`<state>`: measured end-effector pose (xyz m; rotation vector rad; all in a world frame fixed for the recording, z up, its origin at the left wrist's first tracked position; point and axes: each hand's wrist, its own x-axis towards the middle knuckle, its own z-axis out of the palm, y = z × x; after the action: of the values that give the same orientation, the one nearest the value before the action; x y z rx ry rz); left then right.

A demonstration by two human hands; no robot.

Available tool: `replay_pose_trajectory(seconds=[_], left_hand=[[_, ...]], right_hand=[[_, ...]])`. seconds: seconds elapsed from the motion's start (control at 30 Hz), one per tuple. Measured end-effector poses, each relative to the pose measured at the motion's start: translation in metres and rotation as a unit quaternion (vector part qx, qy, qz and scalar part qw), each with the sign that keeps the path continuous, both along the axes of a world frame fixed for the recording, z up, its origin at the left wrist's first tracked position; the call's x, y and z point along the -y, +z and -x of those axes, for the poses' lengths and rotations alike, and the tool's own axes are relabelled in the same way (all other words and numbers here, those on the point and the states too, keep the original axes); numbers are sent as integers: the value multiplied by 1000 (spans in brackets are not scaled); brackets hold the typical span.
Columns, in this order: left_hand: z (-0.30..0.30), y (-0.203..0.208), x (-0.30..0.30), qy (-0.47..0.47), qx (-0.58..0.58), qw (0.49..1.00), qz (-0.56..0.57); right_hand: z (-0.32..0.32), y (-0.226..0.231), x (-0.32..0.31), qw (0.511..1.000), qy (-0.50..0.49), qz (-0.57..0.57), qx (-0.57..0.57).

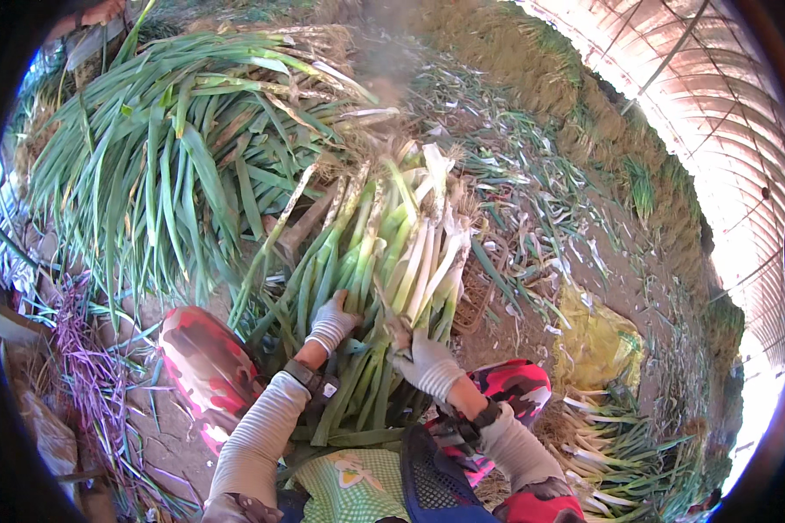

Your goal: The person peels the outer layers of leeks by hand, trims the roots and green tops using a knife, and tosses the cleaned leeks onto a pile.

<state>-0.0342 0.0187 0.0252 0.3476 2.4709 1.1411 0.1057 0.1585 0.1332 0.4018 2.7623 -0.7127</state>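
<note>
Dirt floor (pixel 161 440). L hand (pixel 332 323) gripping leeks (pixel 351 260); R hand (pixel 430 366), just right, pinching brown bit (pixel 399 329), ID unclear. Prob. best: light L grip, no bruising.

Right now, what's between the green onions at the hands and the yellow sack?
A brown basket by the green onions, then soil strewn with leaf scraps up to the yellow sack; the head view shows it.

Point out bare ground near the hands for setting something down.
Small patches only: soil between the brown crate and yellow bag, and lightly littered ground between the left leg and purple strands. Crowded: the stalks around the left hand and right hand, the green heap upper left, the white-stemmed pile lower right.
</note>
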Motion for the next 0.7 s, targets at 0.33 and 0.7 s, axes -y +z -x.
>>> replay_pose_trajectory(seconds=[0.33, 0.7], left_hand=[[-18, -4, -1, 18, 34, 998, -49], [-18, -61, 1, 58, 66, 972, -218]], right_hand=[[100, 19, -25, 993, -107, -30, 27], [87, 6, -7, 998, -18, -38, 36]])
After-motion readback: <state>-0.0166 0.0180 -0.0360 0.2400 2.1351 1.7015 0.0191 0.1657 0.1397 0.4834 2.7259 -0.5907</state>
